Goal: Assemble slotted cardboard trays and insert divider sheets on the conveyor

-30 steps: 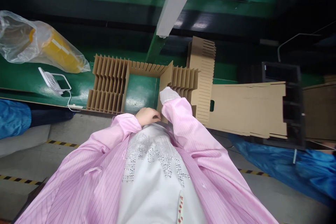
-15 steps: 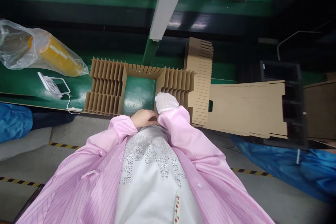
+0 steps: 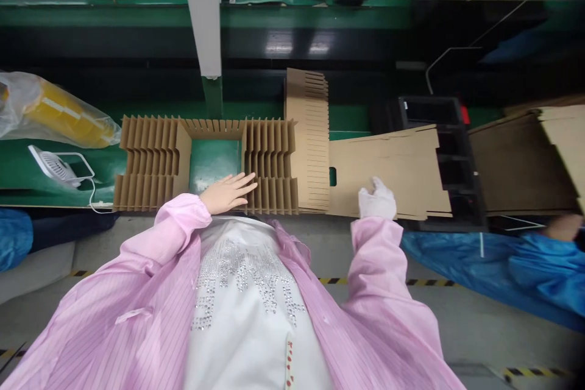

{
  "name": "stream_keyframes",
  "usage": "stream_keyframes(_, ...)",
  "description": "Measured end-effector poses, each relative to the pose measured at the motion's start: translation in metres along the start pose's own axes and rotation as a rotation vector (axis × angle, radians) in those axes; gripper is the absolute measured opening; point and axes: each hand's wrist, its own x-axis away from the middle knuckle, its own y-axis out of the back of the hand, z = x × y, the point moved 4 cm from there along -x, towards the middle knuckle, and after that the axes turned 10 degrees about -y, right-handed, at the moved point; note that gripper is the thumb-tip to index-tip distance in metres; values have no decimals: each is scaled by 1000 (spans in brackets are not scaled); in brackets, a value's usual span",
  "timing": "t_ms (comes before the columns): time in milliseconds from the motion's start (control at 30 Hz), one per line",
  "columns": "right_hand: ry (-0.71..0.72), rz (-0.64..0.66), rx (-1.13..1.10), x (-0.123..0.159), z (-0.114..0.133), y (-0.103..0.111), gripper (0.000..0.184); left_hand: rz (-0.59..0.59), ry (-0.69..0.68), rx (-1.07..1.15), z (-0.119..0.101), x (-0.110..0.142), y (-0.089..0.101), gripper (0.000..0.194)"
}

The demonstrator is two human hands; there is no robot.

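Note:
A cardboard divider frame (image 3: 184, 158) stands on the green bench, with rows of upright slotted partitions at its left and right and a gap between them. My left hand (image 3: 228, 194), bare, lies open with fingers spread, its fingertips at the front of the right-hand partitions (image 3: 273, 161). Farther right, my right hand (image 3: 377, 201) in a white glove is at the front part of a flat cardboard sheet (image 3: 388, 161); its fingers look apart and hold nothing visible. Between the frame and that sheet lie slotted cardboard strips (image 3: 307, 140), stacked together.
To the left are a white fan (image 3: 55, 167) with a cord and a yellow item in a clear plastic bag (image 3: 68, 111). A black rack (image 3: 457, 152) stands beyond the sheet. More cardboard (image 3: 512, 161) and a co-worker's blue sleeve (image 3: 543, 265) are at the right.
My right hand has moved right, from the frame's front to the flat sheet. My left hand has lifted from near my waist and spread its fingers by the partitions. The view has shifted right.

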Motion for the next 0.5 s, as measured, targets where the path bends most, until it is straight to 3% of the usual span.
stream_keyframes(67,-99,-8,57,-20,-26,1,56,18,29,-32,0,1,-2,55)
stream_keyframes(167,-125,47,92,-33,-44,-3,60,30,76,-58,-1,2,-3,57)
stream_keyframes(367,-133,128,156,-38,-48,-14,59,38,150,-85,-6,2,-4,57)
stream_keyframes(500,-124,161,188,-38,-46,-15,68,49,183,-81,-8,2,-5,55)
